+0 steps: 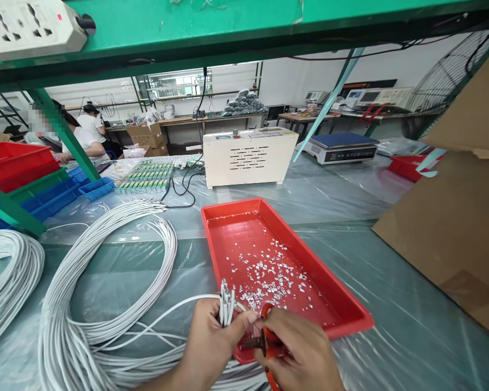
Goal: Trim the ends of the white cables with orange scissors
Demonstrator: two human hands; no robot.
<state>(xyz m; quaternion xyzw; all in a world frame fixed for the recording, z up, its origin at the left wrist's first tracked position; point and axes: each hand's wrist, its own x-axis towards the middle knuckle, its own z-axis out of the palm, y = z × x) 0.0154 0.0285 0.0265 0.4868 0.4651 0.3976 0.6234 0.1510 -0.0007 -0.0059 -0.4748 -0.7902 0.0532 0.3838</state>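
Note:
My left hand [207, 336] is closed around a small bunch of white cable ends [227, 298], which stick up between thumb and fingers. My right hand [299, 353] is closed on an orange-handled cutting tool [267, 343], held right beside the cable ends. Both hands hover over the near corner of a red tray [334, 309] strewn with small white insulation scraps [268, 271]. The cables trail left into a big loop of white cables [106, 260] lying on the plastic-covered bench.
A second white cable coil [8, 277] lies at far left. A cream machine box [248, 155] stands behind the tray, a scale [342, 146] beyond it. A large cardboard box [456, 217] fills the right side. Red, green and blue bins [28, 179] stack at left. A person sits far back left.

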